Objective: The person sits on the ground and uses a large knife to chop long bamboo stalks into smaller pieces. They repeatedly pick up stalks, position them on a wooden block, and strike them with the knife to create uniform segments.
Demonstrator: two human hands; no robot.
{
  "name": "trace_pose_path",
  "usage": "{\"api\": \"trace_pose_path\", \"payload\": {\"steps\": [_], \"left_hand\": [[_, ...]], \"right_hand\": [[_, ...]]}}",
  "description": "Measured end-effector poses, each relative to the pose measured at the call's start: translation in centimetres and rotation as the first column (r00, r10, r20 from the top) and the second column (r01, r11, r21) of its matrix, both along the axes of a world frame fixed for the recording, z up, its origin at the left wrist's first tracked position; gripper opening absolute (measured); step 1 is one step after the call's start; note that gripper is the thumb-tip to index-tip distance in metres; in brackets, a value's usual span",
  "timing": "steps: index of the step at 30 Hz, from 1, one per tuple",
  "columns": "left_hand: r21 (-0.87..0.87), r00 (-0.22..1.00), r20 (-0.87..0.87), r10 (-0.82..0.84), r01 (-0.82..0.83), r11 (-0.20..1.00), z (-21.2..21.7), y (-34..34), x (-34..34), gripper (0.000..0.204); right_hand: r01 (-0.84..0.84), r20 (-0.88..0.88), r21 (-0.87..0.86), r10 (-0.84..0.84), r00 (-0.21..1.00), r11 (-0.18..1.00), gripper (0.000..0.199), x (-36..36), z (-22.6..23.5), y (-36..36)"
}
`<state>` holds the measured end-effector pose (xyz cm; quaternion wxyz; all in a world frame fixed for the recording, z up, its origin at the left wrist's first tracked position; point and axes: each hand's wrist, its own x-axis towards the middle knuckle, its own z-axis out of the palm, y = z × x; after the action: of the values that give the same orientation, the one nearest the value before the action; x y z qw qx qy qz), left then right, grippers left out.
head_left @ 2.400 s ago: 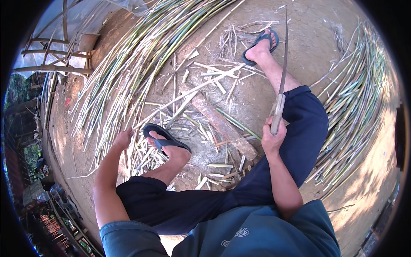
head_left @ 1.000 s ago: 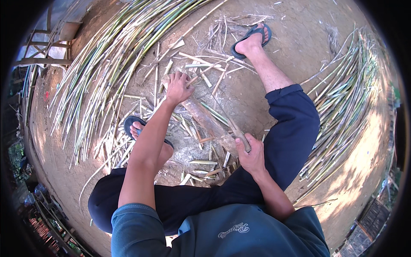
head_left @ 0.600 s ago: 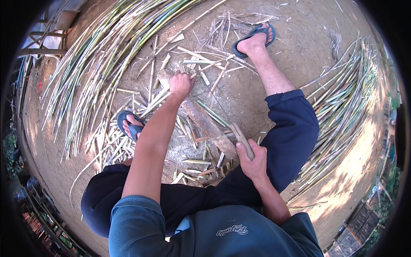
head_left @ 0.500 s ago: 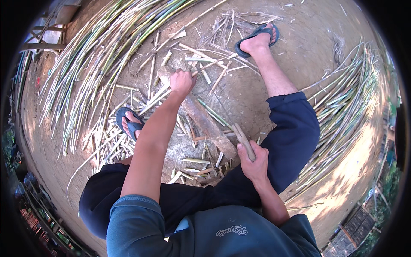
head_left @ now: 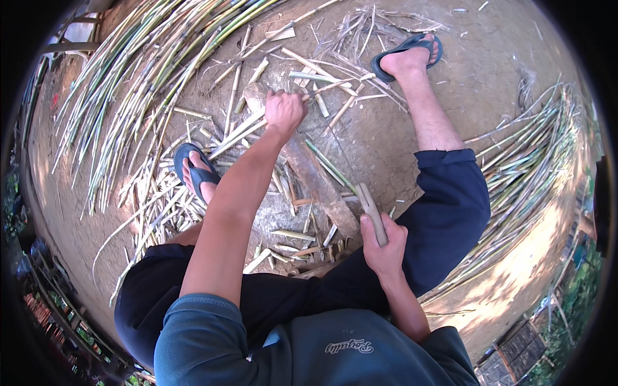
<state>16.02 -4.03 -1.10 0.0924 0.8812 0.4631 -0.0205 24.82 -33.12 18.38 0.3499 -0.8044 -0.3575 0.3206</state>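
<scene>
Left hand (head_left: 284, 110) moved from 9 to 12 o'clock, gripping pale split bamboo strips (head_left: 241, 132); right hand (head_left: 384, 248) lowered wooden-handled knife (head_left: 373, 204).

A heap of long green canes (head_left: 148, 71) lay on bare earth (head_left: 489, 64); another bundle (head_left: 534, 174) lay opposite; blue sandals (head_left: 405, 51) covered both feet.

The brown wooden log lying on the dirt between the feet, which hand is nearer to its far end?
Left. The left hand grips right at the log's far end; the right hand sits by its near end.

An outdoor dirt yard (head_left: 489, 71) strewn with cut bamboo strips (head_left: 129, 90).
</scene>
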Motion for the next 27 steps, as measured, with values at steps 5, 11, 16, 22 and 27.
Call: {"api": "trace_pose_path", "payload": {"steps": [5, 11, 16, 22, 27], "left_hand": [[0.002, 0.999, 0.047, 0.01, -0.011, 1.0, -1.0, 0.0, 0.2, 0.029], [-0.026, 1.0, 0.017, -0.012, 0.012, 1.0, -0.9, -0.2, -0.2, 0.027], [-0.009, 0.998, -0.054, -0.019, 0.019, 1.0, -1.4, 0.0, -0.2, 0.028], [0.003, 1.0, 0.0, 0.007, -0.007, 1.0, -1.5, 0.5, -0.1, 0.025], [0.002, 1.0, 0.0, -0.015, 0.015, 1.0, -1.3, 0.4, -0.3, 0.025]], "right_hand": [[-0.011, 0.007, -0.015, 0.011, 1.0, 1.0, 0.027, 0.5, -2.9, 2.4], [0.011, -0.09, -0.041, -0.015, 0.996, 0.999, 0.023, 1.5, -1.2, -1.1], [-0.044, 0.0, 0.001, 0.044, 0.999, 0.999, 0.023, 2.2, -5.5, 6.9], [-0.041, 0.02, 0.027, 0.041, 0.999, 0.999, 0.024, 1.0, -3.5, 0.4], [-0.062, -0.009, -0.098, 0.062, 0.998, 0.993, 0.022, 0.9, -5.5, 4.4]]}}
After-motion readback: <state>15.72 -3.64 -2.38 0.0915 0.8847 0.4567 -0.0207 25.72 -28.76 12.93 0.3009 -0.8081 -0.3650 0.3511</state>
